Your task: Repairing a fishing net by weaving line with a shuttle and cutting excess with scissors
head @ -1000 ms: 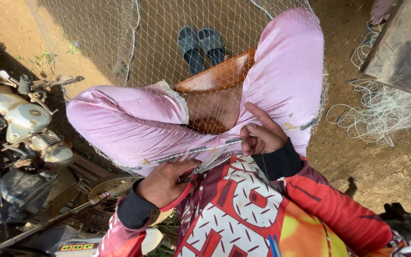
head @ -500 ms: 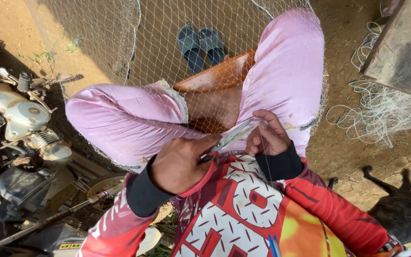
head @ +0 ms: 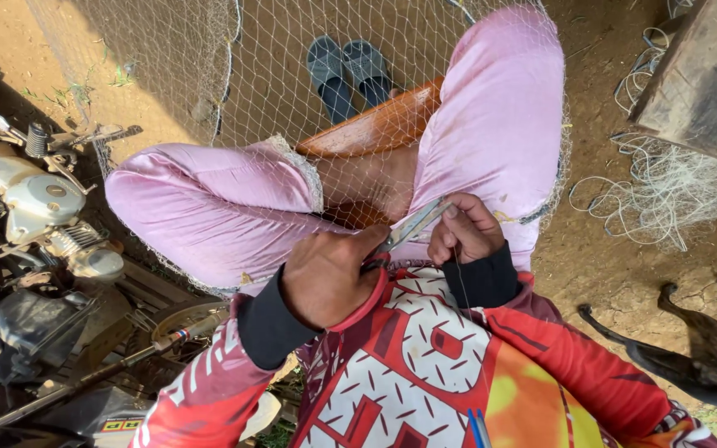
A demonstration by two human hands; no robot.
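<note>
Now, left hand: my grip is closed around the near end of a flat grey netting tool, just above my lap.
Right hand: fingers curled shut, pinching the tool's far end with a thin line.
Netting tool: slanted between both hands, over my pink trousers.
Fishing net: draped across my knees and the wooden seat.
Around: slippers on the dirt, motorbike at my left.

A small rectangular yellow-and-black sticker label on the dark motorcycle body at lower left is the only label visible; its print is illegible.
</note>
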